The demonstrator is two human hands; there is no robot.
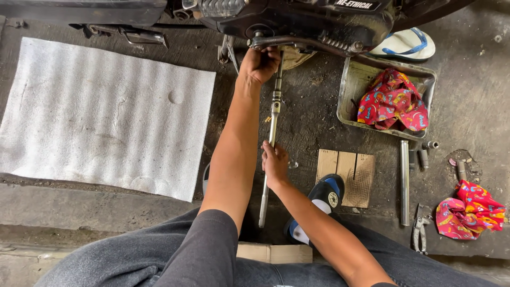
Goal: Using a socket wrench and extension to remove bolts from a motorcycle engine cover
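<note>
While the left hand [260,64] reaches far out at 12 o'clock, fingers curled around the top of the long metal wrench [271,133], the right hand [275,163] grips its middle, elbow bent.

Long socket extension bar [272,135]: bright polished metal, smooth, glossy along the shaft. Motorcycle underside [297,24]: dark matt metal and plastic, greasy-looking. Floor [308,106]: rough concrete, dull grey, oil-stained. Mat [101,111] toward the floor's left edge: white foam sheet, ribbed, matt, slightly dented. Tray [348,85]: dull scuffed sheet metal. Rags [393,101] and [470,210]: soft printed cloth, crumpled. Block [345,175]: bare unfinished wood, visible grain. Tube [405,180] beside it: plain satin metal. Pliers [419,231]: dull worn steel. Trousers [159,255]: grey matt cloth.
</note>
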